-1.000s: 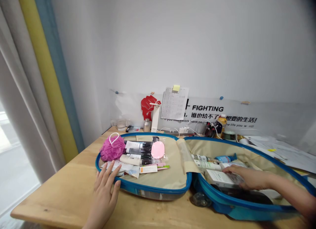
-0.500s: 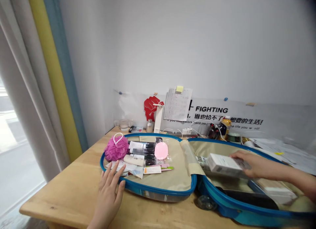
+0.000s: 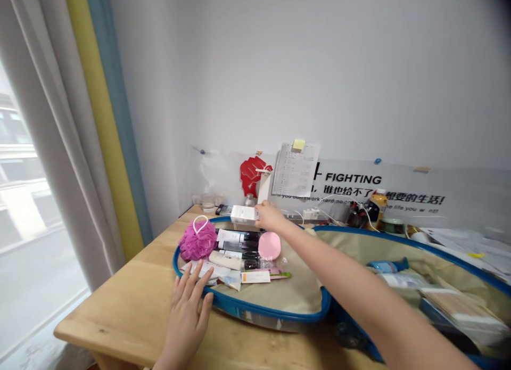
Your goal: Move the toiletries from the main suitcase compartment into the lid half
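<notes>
My right hand (image 3: 268, 216) grips a white box (image 3: 243, 214) above the far edge of the open suitcase's (image 3: 275, 318) left half. My left hand (image 3: 191, 301) rests at the near left rim with fingers spread, its tips by a white packet (image 3: 213, 271). In that left half lie a purple bath puff (image 3: 198, 239), several tubes (image 3: 230, 236), a pink round case (image 3: 270, 246) and a small white box with an orange mark (image 3: 255, 277). My right forearm crosses over the suitcase and hides part of its middle.
The suitcase's right half holds a blue tube (image 3: 385, 266), a pale box (image 3: 459, 301) and other items. Behind stand a small bottle (image 3: 249, 200), a white lamp (image 3: 264, 186), a yellow bottle (image 3: 376, 206) and papers (image 3: 455, 242). A curtain (image 3: 107, 120) hangs left of the wooden table (image 3: 131, 301).
My right hand has carried the white box leftward, from over the suitcase's right half to the far side of the left half. My left hand stays at the rim. The view has shifted slightly.
</notes>
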The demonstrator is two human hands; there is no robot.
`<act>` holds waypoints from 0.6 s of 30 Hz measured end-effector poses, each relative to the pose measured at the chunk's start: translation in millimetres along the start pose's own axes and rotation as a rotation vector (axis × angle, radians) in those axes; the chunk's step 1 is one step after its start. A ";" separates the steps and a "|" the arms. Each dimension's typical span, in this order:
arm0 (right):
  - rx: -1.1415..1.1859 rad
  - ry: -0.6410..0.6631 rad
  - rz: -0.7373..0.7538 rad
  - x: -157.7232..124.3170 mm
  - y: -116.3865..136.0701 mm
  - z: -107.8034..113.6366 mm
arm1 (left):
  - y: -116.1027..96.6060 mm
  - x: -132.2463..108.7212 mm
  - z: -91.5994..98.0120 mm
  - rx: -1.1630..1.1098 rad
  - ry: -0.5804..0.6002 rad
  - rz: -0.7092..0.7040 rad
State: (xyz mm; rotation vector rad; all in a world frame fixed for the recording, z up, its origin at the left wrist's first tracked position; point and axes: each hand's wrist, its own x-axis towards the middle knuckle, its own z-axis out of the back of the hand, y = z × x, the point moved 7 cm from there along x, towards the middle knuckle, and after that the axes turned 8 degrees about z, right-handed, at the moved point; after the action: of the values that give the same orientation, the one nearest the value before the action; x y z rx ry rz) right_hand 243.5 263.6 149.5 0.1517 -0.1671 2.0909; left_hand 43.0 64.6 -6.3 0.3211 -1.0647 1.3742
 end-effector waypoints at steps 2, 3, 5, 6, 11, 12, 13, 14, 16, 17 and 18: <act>0.000 0.011 0.002 12.1 24.5 -8.2 | 0.7 -0.2 -0.9 0.004 0.007 0.008; 0.002 0.016 0.003 15.3 33.4 -11.1 | 1.0 -0.4 -1.4 0.007 0.012 0.012; 0.005 0.021 0.004 17.9 45.5 -15.7 | 1.9 -0.8 -2.5 0.017 0.023 0.023; 0.007 0.023 0.005 18.2 49.4 -17.7 | 2.1 -1.1 -3.1 0.023 0.027 0.026; 0.025 0.033 0.036 15.6 60.0 -27.5 | 0.9 -1.0 -3.2 0.041 0.028 0.025; 0.030 0.035 0.043 14.9 61.1 -29.6 | 0.3 -0.6 -3.0 0.043 0.028 0.023; 0.035 0.037 0.048 14.4 62.0 -31.6 | -0.5 -0.2 -2.6 0.044 0.027 0.019; 0.041 0.039 0.053 14.1 62.7 -33.7 | -1.3 0.2 -2.0 0.043 0.025 0.014; 0.055 0.046 0.062 14.2 63.6 -37.4 | -3.0 1.1 -0.6 0.038 0.018 0.003; 0.064 0.054 0.069 14.4 63.8 -38.5 | -3.8 1.5 0.2 0.035 0.013 -0.003; 0.075 0.065 0.080 14.5 63.7 -38.7 | -4.5 1.9 1.0 0.034 0.009 -0.007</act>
State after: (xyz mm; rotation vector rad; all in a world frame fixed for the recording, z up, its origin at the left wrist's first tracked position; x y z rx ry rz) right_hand 179.6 251.1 110.4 0.1239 -0.0559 2.1798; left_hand 46.3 64.0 -2.6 0.3430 -1.0333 1.3877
